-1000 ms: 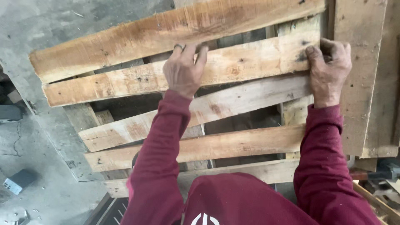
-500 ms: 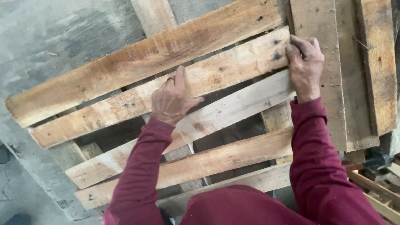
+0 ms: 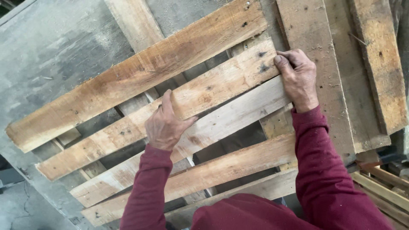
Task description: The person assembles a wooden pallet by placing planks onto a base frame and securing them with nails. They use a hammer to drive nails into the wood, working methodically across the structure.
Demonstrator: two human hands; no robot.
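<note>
The wooden pallet [image 3: 140,85] lies tilted in the view, with its slats running from below the left hand up toward the right hand. The left hand [image 3: 165,124] grips the second slat [image 3: 213,89] near its middle: the fingers go over the far edge into the gap, and the thumb [image 3: 187,123] lies along the near edge, so the hand is closed around the board. The right hand [image 3: 298,76] holds the right end of the same slat, with the fingers curled over the end edge and the knuckles up; it is also closed on the wood.

Beyond both hands there is the top slat [image 3: 128,81], apart from the held slat by a narrow dark gap. Nearer to the person there are the third slat [image 3: 238,110], just beside the left thumb, and then two more slats with wider openings between them.

To the right of the right hand some loose planks [image 3: 375,64] lie close, touching or almost touching the pallet edge, so little free room is there. To the left of the left hand the grey concrete floor [image 3: 51,55] is open past the pallet ends.
</note>
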